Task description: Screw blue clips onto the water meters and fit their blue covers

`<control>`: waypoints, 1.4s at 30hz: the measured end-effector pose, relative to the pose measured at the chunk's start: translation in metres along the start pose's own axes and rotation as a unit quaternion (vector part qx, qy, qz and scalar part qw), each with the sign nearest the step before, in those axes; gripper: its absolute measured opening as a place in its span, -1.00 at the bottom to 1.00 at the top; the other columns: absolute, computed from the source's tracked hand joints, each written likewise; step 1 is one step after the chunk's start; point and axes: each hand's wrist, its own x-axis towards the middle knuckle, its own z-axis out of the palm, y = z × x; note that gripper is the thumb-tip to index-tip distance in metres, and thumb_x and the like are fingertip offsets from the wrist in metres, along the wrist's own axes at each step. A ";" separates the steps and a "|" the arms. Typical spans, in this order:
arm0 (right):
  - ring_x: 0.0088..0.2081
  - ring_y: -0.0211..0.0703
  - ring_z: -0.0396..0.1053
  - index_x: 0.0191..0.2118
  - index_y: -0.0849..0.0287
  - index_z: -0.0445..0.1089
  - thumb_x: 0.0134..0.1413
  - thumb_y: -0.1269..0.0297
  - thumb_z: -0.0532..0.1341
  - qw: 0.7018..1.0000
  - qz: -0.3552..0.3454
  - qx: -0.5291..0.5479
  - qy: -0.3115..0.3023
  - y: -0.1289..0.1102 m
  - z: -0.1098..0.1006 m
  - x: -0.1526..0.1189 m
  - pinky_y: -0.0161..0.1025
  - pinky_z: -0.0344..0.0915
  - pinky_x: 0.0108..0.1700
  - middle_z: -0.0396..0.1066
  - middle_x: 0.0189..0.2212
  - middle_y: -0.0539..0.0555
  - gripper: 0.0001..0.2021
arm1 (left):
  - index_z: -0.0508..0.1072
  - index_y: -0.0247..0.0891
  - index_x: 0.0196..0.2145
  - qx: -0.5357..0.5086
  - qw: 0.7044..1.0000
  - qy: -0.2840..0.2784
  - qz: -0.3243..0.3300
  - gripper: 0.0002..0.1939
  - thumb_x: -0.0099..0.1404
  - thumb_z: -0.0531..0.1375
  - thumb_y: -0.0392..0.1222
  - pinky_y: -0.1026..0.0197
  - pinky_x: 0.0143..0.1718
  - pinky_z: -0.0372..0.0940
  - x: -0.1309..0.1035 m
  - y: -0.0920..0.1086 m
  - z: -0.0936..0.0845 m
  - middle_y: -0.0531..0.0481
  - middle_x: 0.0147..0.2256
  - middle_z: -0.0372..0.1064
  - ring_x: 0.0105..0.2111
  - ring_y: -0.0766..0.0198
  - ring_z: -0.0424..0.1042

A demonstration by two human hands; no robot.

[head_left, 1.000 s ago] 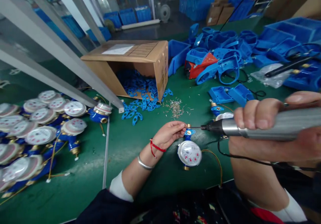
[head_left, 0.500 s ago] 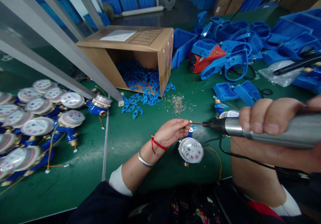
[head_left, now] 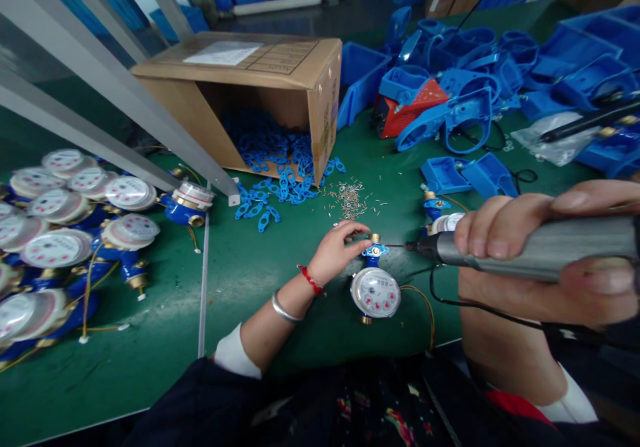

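A water meter [head_left: 376, 292] with a white dial and blue body lies on the table in front of me. Across its upper neck sits a small blue two-holed clip [head_left: 375, 251], below a brass threaded end. My left hand [head_left: 334, 252] is beside that neck, thumb tip at the clip's left end, thumb and forefinger apart. Wrapped around a grey electric screwdriver [head_left: 540, 247], my right hand [head_left: 500, 227] keeps it nearly level. The thin bit points left, its tip close to the clip's right end; whether they touch I cannot tell.
Loose screws [head_left: 351, 197] lie beyond the meter. Blue clips spill from an open cardboard box [head_left: 240, 67]. Several meters [head_left: 55, 247] crowd the left, near slanted metal posts [head_left: 115, 87]. Blue plastic housings [head_left: 465, 107] pile up at right; another meter [head_left: 445, 222] is partly behind the screwdriver.
My left thumb and forefinger have parted and drawn back from the bit's tip, where they were pinched. The screwdriver stays nearly level at the meter's neck. The whole view has shifted slightly.
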 end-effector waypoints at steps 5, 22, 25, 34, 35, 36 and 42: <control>-0.71 -0.23 0.16 -0.27 0.14 0.35 -0.20 0.19 0.30 1.000 0.001 0.020 -0.013 0.012 -0.007 -0.004 -0.24 0.12 -0.75 0.28 -0.69 -0.09 -0.71 | 0.45 -0.19 -0.14 0.091 0.992 -0.030 0.080 -0.74 0.17 0.26 -0.23 0.08 -0.01 0.23 -0.004 -0.015 0.017 -0.03 -0.17 0.34 -0.10 0.23 0.31; -0.62 -0.27 0.26 -0.29 0.13 0.32 -0.15 0.27 0.31 0.992 0.063 0.049 -0.092 0.038 -0.006 -0.006 -0.28 0.23 -0.64 0.31 -0.63 -0.09 -0.75 | 0.45 -0.22 -0.16 0.092 0.989 -0.029 0.109 -0.79 0.21 0.20 -0.31 0.13 -0.11 0.28 -0.004 -0.017 0.023 -0.05 -0.21 0.33 -0.16 0.26 0.33; -0.62 -0.27 0.25 -0.28 0.11 0.32 -0.15 0.24 0.32 0.991 0.078 0.039 -0.102 0.040 -0.003 -0.004 -0.28 0.23 -0.63 0.31 -0.63 -0.11 -0.74 | 0.45 -0.22 -0.16 0.092 0.989 -0.034 0.112 -0.79 0.21 0.20 -0.32 0.13 -0.11 0.28 -0.003 -0.017 0.022 -0.05 -0.21 0.33 -0.16 0.26 0.33; -0.64 -0.27 0.25 -0.30 0.11 0.34 -0.17 0.26 0.33 0.991 0.088 0.026 -0.096 0.040 0.003 -0.005 -0.28 0.24 -0.64 0.32 -0.63 -0.11 -0.76 | 0.45 -0.22 -0.16 0.087 0.989 -0.033 0.112 -0.79 0.22 0.20 -0.31 0.12 -0.08 0.27 -0.005 -0.016 0.022 -0.05 -0.21 0.33 -0.14 0.25 0.32; -0.64 -0.27 0.25 -0.30 0.11 0.34 -0.18 0.27 0.33 0.991 0.091 0.027 -0.098 0.040 0.003 -0.005 -0.28 0.24 -0.64 0.32 -0.63 -0.11 -0.76 | 0.45 -0.21 -0.16 0.086 0.990 -0.032 0.108 -0.79 0.22 0.20 -0.30 0.12 -0.08 0.27 -0.005 -0.016 0.023 -0.05 -0.21 0.33 -0.15 0.25 0.32; -0.63 -0.26 0.26 -0.30 0.11 0.34 -0.18 0.27 0.33 0.990 0.095 0.027 -0.100 0.041 0.002 -0.005 -0.28 0.24 -0.65 0.32 -0.63 -0.10 -0.76 | 0.45 -0.21 -0.16 0.084 0.991 -0.032 0.104 -0.79 0.22 0.20 -0.30 0.12 -0.08 0.27 -0.005 -0.016 0.023 -0.05 -0.21 0.33 -0.15 0.25 0.32; -0.65 -0.27 0.25 -0.18 0.12 0.37 -0.17 0.22 0.31 0.984 0.093 0.050 -0.143 0.048 -0.001 -0.003 -0.31 0.24 -0.67 0.33 -0.65 -0.09 -0.66 | 0.45 -0.21 -0.16 0.080 0.992 -0.029 0.092 -0.79 0.21 0.20 -0.31 0.12 -0.09 0.28 -0.006 -0.014 0.024 -0.04 -0.22 0.33 -0.16 0.25 0.32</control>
